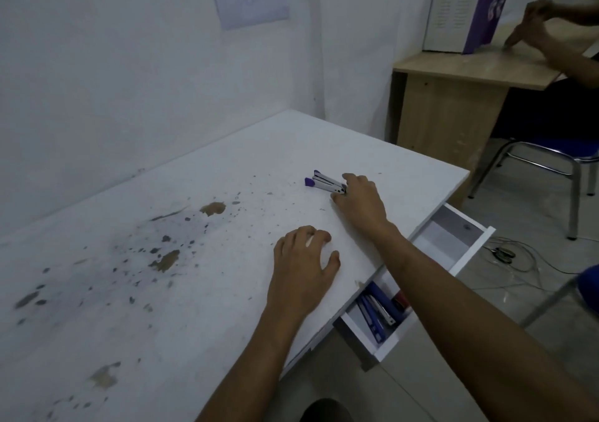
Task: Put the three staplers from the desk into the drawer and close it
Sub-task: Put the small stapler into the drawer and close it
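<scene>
A purple and silver stapler (324, 183) lies on the white desk (194, 227), far right of the middle. My right hand (359, 204) rests on its near end, fingers closed around it. My left hand (303, 266) lies palm down on the desk nearer to me, fingers spread, holding nothing. Under the desk's right edge the white drawer (466, 253) stands pulled out. Two blue staplers (377, 311) lie in its near end, partly hidden by my right forearm.
The desk top is stained with dark and brown spots on its left half. A wooden desk (453, 104) stands beyond, with another person's hands (538, 23) working there. A blue chair (557, 159) and cables on the floor (505, 256) lie to the right.
</scene>
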{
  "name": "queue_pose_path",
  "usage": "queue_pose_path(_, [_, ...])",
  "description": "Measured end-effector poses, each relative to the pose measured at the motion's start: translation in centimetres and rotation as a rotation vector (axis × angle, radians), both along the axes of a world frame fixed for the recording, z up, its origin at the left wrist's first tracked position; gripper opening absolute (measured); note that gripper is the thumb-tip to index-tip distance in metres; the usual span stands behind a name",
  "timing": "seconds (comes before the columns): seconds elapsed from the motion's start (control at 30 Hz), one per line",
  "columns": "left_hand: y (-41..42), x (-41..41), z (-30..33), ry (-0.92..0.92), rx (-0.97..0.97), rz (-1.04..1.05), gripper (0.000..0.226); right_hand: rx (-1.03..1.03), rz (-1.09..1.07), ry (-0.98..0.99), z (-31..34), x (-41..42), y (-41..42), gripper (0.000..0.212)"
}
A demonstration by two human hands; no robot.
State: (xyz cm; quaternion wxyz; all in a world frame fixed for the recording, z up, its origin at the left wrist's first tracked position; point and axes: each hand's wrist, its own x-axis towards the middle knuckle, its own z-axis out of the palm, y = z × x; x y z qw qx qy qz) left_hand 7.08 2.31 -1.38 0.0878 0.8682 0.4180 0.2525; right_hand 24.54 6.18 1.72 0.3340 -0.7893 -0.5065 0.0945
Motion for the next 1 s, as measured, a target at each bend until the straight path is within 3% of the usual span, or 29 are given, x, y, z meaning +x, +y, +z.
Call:
queue_pose_path(0.13, [0.1, 0.1, 0.0, 0.01, -0.022, 0.015, 0.04, 0.011, -0.054, -0.096, -0.6, 0.0, 2.2, 0.034])
queue_pose_path(0.27, [0.3, -0.2, -0.2, 0.016, -0.017, 0.019, 0.04, 0.003, -0.044, -0.03, -0.1, -0.4, 1.2, 0.026])
queue_pose_path(0.43, [0.7, -0.3, -0.3, 0.023, -0.027, 0.017, 0.042, 0.108, -0.057, 0.111, 1.1, 0.2, -5.1, 0.029])
queue_pose_path(0.63, [0.4, -0.3, -0.5, -0.008, 0.006, -0.019, 0.037, 0.278, -0.217, 0.166, 1.3, 3.1, -16.3, 0.026])
queue_pose_path(1.0, [0.4, -0.4, -0.3, 0.01, 0.01, -0.009, 0.034, 0.042, -0.354, -0.088, -3.2, 7.5, -19.5, 0.021])
